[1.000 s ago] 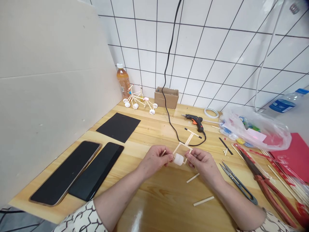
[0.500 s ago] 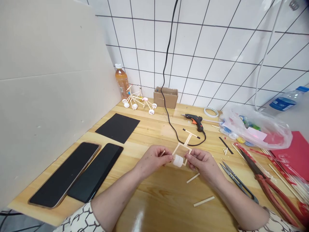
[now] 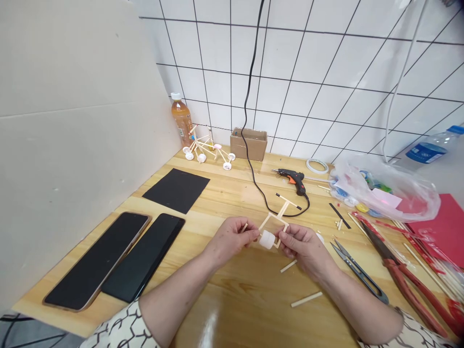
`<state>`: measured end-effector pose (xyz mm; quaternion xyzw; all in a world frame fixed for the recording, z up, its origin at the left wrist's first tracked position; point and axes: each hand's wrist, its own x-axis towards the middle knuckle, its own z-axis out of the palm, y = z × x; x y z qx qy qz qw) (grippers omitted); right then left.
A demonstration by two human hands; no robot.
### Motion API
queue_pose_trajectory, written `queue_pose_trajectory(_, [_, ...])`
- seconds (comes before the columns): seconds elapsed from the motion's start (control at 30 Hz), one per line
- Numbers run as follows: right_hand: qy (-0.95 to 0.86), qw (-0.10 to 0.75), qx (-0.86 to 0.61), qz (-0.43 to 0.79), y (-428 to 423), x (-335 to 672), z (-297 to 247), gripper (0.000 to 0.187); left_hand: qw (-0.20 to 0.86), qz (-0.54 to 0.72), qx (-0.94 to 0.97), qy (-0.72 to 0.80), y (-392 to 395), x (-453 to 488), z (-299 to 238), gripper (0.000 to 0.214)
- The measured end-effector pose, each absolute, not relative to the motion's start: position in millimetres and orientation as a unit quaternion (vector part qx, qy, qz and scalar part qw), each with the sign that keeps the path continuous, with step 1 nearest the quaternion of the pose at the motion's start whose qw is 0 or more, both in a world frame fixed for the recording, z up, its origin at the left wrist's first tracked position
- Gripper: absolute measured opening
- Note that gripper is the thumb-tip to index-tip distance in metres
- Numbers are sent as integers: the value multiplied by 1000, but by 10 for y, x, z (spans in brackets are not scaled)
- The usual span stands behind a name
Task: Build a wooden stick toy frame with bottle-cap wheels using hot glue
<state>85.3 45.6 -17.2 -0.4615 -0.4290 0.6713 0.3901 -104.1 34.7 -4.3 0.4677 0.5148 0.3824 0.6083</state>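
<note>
- Lower center: left hand (image 3: 235, 238) and right hand (image 3: 300, 245), closed in pinches, hold a wooden frame (image 3: 278, 219) around a white wheel (image 3: 267, 239).
- Apparently wheel-fitting; next needs steady alignment.

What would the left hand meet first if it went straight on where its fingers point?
Probably the white cylinder, between the legs of the stick frame that the left hand pinches; depth there is hard to judge.
</note>
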Motion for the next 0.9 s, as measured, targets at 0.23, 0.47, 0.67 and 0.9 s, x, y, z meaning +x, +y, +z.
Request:
queue_pose_trajectory(0.23, [-422, 382, -476, 670, 428, 832, -214, 31, 615, 388, 463, 506, 360, -1042, -81, 23])
queue_pose_trajectory(0.47, [-416, 386, -477, 671, 416, 829, -236, 31, 609, 402, 457, 508, 364, -1035, -83, 22])
queue_pose_trajectory(0.67, [-418, 386, -478, 669, 412, 820, -239, 32, 608, 402, 458, 509, 348, -1034, -85, 23])
queue_pose_trajectory(0.9, [-420, 386, -479, 667, 414, 808, -231, 34, 605, 403, 463, 507, 371, -1037, -102, 24])
